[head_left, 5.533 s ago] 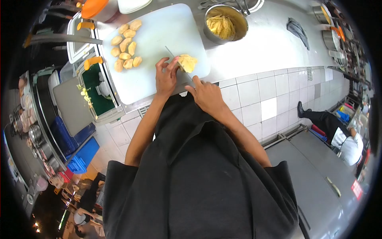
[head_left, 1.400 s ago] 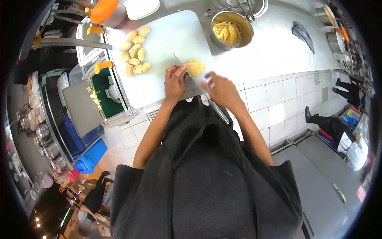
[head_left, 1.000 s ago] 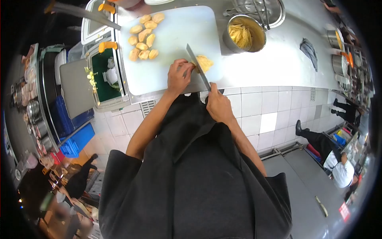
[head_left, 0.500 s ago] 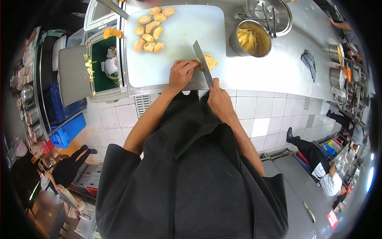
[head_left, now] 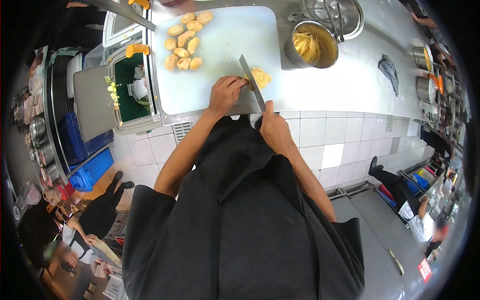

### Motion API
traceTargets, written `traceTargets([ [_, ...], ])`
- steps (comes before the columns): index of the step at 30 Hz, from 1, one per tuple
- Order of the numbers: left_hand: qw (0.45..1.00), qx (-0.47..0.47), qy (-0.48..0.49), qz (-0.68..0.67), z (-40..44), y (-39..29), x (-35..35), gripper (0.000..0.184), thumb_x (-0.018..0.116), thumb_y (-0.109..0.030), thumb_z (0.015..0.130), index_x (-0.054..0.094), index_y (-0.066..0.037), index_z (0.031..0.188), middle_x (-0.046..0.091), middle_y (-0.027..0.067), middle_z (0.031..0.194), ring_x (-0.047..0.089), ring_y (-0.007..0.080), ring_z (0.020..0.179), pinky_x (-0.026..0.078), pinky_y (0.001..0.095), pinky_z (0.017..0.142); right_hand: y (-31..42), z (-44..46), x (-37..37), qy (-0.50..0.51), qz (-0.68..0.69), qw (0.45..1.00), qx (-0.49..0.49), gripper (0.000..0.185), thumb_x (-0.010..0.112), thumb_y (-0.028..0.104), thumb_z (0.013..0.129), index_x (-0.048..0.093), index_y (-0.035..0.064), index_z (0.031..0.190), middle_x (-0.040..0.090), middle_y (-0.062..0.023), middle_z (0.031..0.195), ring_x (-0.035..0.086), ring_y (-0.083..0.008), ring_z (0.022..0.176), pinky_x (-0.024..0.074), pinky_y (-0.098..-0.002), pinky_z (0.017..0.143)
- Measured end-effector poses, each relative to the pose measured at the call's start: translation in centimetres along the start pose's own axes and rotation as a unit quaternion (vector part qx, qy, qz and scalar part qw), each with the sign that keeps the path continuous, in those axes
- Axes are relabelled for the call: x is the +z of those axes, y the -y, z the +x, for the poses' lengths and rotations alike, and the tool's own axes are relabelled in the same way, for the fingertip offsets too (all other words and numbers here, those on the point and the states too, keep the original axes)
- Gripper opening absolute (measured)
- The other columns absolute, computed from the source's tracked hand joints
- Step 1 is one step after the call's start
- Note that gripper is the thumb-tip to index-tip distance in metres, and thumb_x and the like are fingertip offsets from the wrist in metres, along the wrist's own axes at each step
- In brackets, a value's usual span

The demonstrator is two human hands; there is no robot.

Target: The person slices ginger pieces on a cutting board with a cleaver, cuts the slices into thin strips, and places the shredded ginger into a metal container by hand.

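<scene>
My right hand (head_left: 274,129) grips the handle of a broad-bladed kitchen knife (head_left: 251,80), its tip pointing away from me. Against the left side of the blade, the bent fingers of my left hand (head_left: 224,94) press on a peeled yellow piece that looks like potato, mostly hidden by them. Thin yellow slices (head_left: 261,77) lie just right of the blade. Both hands work near the front edge of a white cutting board (head_left: 200,95). Several whole peeled pieces (head_left: 184,38) rest at the board's far left.
Right of the board stands a metal pot (head_left: 330,52) with yellow shreds, beside a steel bowl (head_left: 357,20). A grey cloth (head_left: 389,75) lies farther right. At left is an open waste bin (head_left: 120,100). Other people stand behind me on both sides.
The view has shifted slightly, so board and pot sit a little farther left. Knife and both hands stay in nearly the same place on the board. The person at lower left has changed posture.
</scene>
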State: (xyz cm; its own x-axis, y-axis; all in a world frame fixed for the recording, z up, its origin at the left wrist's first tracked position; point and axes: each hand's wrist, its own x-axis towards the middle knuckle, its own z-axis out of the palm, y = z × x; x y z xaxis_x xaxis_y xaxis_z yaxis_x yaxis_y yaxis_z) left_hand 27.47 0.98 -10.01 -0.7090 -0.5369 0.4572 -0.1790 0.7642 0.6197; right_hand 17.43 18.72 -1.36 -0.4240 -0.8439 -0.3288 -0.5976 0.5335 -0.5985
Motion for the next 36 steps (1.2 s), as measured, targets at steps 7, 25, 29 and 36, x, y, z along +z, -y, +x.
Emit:
traceTargets([
  [7,1.000,0.003,0.000,-0.005,0.1,-0.1,0.1,0.023,0.069,0.003,0.081,0.072,-0.010,0.099,0.069,0.0052,0.094,0.066,0.0277,0.084,0.053,0.0392,0.075,-0.7,-1.1,0.1,-0.032,0.000,0.999,-0.026,0.020,0.048,0.009,0.101,0.035,0.0002,0.113,0.059,-0.0310,0.062,0.061,-0.0525,0.064,0.0455,-0.0627,0.057],
  [25,1.000,0.023,0.018,0.005,0.4,0.1,0.1,0.028,0.069,0.000,0.084,0.071,-0.005,0.111,0.069,0.0075,0.089,0.064,0.0265,0.083,0.050,0.0381,0.077,1.2,-3.5,-4.3,0.039,-0.016,0.996,0.075,0.024,0.053,0.012,0.099,0.039,0.0049,0.118,0.060,-0.0286,0.061,0.062,-0.0518,0.062,0.0460,-0.0600,0.053],
  [29,1.000,0.022,0.014,0.008,0.4,0.0,-0.1,0.027,0.070,-0.001,0.084,0.071,-0.005,0.111,0.069,0.0075,0.088,0.064,0.0261,0.082,0.050,0.0378,0.076,1.7,-3.6,-4.6,0.059,-0.028,0.994,0.082,0.020,0.050,0.011,0.100,0.039,0.0053,0.116,0.062,-0.0302,0.066,0.063,-0.0529,0.066,0.0475,-0.0614,0.058],
  [36,1.000,0.017,0.024,0.001,0.4,0.1,0.0,0.026,0.069,-0.001,0.085,0.071,-0.005,0.110,0.070,0.0065,0.088,0.064,0.0255,0.081,0.050,0.0377,0.076,1.8,-3.3,-4.6,0.087,-0.020,0.990,0.108,0.017,0.047,0.010,0.100,0.039,0.0054,0.115,0.065,-0.0323,0.072,0.064,-0.0545,0.072,0.0481,-0.0633,0.062],
])
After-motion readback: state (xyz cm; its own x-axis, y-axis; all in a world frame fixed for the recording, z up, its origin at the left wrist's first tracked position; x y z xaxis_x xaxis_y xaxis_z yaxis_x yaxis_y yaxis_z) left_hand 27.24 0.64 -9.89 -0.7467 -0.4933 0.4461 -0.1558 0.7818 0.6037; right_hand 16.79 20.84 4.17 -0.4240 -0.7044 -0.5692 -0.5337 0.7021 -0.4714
